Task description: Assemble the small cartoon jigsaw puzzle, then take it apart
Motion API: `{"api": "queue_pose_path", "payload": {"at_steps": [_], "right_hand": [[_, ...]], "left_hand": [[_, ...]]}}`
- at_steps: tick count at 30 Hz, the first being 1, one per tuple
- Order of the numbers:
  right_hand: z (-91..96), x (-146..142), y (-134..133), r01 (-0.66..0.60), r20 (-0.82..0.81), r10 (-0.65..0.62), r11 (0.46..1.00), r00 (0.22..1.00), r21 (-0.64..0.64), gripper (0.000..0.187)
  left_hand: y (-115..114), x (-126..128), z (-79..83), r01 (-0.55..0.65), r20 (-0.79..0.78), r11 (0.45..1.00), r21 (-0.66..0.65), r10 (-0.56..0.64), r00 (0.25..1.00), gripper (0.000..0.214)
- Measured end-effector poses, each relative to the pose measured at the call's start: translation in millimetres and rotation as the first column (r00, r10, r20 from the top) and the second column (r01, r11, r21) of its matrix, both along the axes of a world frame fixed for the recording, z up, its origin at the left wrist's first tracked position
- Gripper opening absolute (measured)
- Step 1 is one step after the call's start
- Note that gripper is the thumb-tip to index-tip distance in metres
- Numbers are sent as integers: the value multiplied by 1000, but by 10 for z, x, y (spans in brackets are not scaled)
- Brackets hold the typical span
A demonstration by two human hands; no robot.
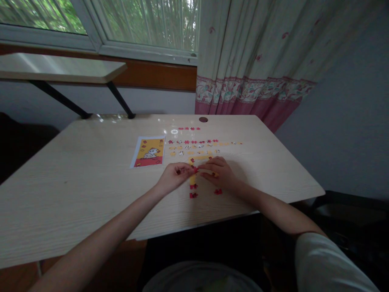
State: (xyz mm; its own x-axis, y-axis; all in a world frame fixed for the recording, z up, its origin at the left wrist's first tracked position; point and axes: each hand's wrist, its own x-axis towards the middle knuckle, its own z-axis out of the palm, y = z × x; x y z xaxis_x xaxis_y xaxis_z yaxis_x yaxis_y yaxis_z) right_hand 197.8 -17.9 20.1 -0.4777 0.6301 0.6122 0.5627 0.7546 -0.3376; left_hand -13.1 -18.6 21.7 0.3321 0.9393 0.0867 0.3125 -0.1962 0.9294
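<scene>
A small red puzzle piece (195,170) is pinched between the thumb and fingers of my left hand (174,177). Just right of it is my right hand (221,172), fingers stretched out and slightly apart, the tips close to that piece; whether they touch it is unclear. Beneath and between both hands lies a partly joined puzzle border (192,180) of yellow pieces, partly hidden by the fingers. Two red pieces (193,195) sit at its lower left end. Another red piece (218,191) rests below my right hand.
A printed picture (148,152) of a white duck-like figure lies left of the pieces. Beyond my hands are rows of loose yellow pieces (190,153) and red pieces (194,142), with a short red row (189,128) farther back. A raised shelf (60,67) stands at the table's back left.
</scene>
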Motion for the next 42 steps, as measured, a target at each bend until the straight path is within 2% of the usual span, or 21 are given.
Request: {"api": "queue_pose_path", "payload": {"at_steps": [5,11,15,17,20,24,27,32,42], "right_hand": [[-9,-3,-1,-5,35,3,998,999,58,18],[6,-2,-73,24,64,-28,998,998,62,13],[-9,-25,-188,-14,97,15,1000,995,-11,12],[-31,-46,-248,-57,130,67,996,989,-75,14],[-67,-83,-304,-96,158,119,985,980,-146,18],[-77,-118,-316,-88,177,118,982,977,-168,22],[-54,-124,-313,-88,198,123,981,972,-173,20],[-30,-107,-323,-89,235,133,978,963,-189,22],[-64,-101,-312,-116,241,157,977,958,-177,17]], "left_hand": [[-12,0,11,16,-40,1000,2,-16,999,29],[8,-41,-26,106,-55,994,12,-105,993,31],[64,-211,24,138,-180,965,223,-98,979,31],[83,-310,43,184,-305,923,339,-77,949,33],[70,-405,35,283,-463,866,411,-69,884,38],[14,-424,0,374,-597,846,379,-85,798,49],[-17,-407,-5,405,-641,845,348,-101,761,59],[-65,-374,10,426,-653,839,338,-116,748,70],[-137,-302,42,424,-651,826,372,-94,753,74]]}}
